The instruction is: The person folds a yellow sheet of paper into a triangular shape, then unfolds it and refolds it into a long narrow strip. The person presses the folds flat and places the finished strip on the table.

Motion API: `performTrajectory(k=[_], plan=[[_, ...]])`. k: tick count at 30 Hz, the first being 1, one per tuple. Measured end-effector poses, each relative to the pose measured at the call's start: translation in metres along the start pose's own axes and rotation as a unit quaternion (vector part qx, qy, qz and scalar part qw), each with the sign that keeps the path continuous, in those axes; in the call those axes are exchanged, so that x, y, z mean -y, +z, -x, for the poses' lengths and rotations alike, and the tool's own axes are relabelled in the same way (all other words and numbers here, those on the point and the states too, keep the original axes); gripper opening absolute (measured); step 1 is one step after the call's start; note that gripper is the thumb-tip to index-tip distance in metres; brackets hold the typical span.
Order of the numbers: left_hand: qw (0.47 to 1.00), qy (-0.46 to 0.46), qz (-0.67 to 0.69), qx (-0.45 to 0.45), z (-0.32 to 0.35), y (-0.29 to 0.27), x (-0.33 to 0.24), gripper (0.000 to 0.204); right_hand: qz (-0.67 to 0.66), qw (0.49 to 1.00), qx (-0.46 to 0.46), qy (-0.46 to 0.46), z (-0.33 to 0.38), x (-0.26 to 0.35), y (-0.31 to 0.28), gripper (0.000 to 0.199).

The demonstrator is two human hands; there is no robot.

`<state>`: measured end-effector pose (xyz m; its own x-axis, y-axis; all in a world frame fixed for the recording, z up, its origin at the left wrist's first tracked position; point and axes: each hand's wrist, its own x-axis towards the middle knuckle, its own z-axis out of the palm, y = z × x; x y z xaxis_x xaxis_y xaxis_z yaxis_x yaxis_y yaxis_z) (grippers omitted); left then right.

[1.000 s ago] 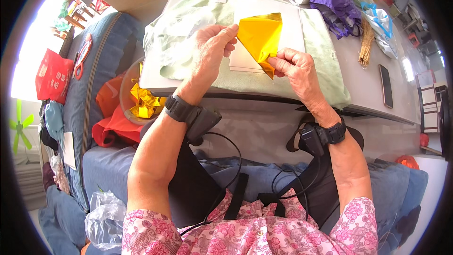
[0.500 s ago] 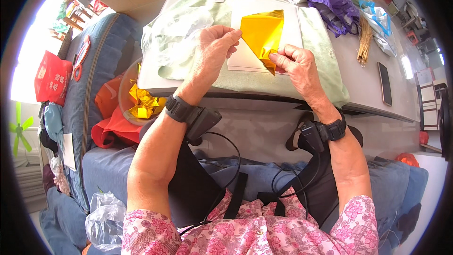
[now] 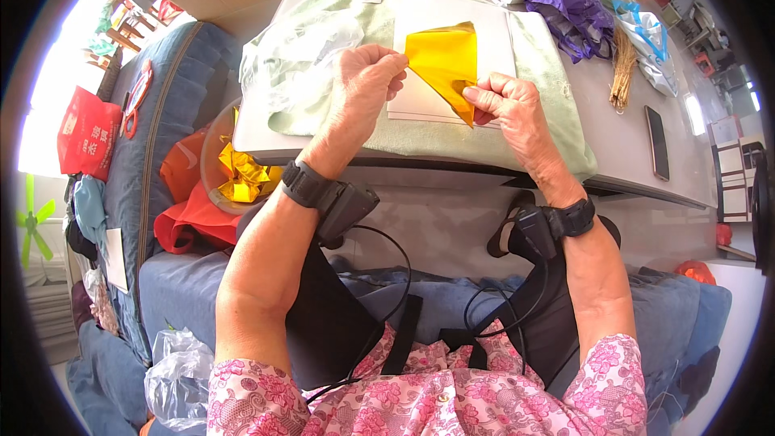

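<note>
Between my two hands is a sheet of shiny gold foil paper (image 3: 446,58), partly folded, with slanted edges and a point at its lower right. My left hand (image 3: 369,79) pinches its left corner between thumb and fingertips. Near the lower right point, my right hand (image 3: 508,106) grips the paper with thumb against bent fingers. Under the foil lies a stack of white sheets or boards (image 3: 412,105) on a pale green towel (image 3: 557,133). Each wrist wears a black strapped device.
Clear plastic wrap (image 3: 303,60) covers the towel's left part. At right on the table lie a purple bag (image 3: 570,12), a straw bundle (image 3: 622,73) and a phone (image 3: 657,143). Left of the table, a clear tub (image 3: 214,173) holds gold foil pieces; red scissors (image 3: 131,123) rest on the sofa.
The gold foil has shifted slightly left and its top edge has dropped a little. Its lower part looks smoother. Both hands keep their pinch on it.
</note>
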<state>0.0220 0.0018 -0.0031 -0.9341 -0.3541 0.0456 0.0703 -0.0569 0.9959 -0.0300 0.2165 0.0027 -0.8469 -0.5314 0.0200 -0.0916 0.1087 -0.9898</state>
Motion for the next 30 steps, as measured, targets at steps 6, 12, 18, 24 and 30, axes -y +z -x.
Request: performTrajectory(k=[6, 12, 18, 24, 30], plan=[[0.998, -0.031, 0.052, 0.005, -0.004, -0.002, 0.006, 0.016, -0.048, 0.998, 0.031, 0.007, -0.002, -0.007, -0.005, 0.020], [0.993, -0.039, 0.105, 0.027, -0.005, -0.008, 0.004, 0.017, -0.071, 0.996, 0.052, -0.011, -0.001, -0.007, -0.004, 0.025], [0.989, 0.001, 0.140, 0.057, -0.008, -0.014, -0.001, 0.016, -0.110, 0.993, -0.011, 0.039, 0.000, -0.008, 0.000, 0.039], [0.979, -0.010, 0.195, 0.064, -0.010, -0.016, 0.001, 0.014, -0.239, 0.950, 0.127, 0.156, 0.001, -0.006, 0.010, 0.045], [0.979, -0.017, 0.189, 0.071, -0.011, -0.014, 0.003, 0.011, -0.294, 0.938, 0.142, 0.120, -0.004, -0.018, 0.001, 0.033]])
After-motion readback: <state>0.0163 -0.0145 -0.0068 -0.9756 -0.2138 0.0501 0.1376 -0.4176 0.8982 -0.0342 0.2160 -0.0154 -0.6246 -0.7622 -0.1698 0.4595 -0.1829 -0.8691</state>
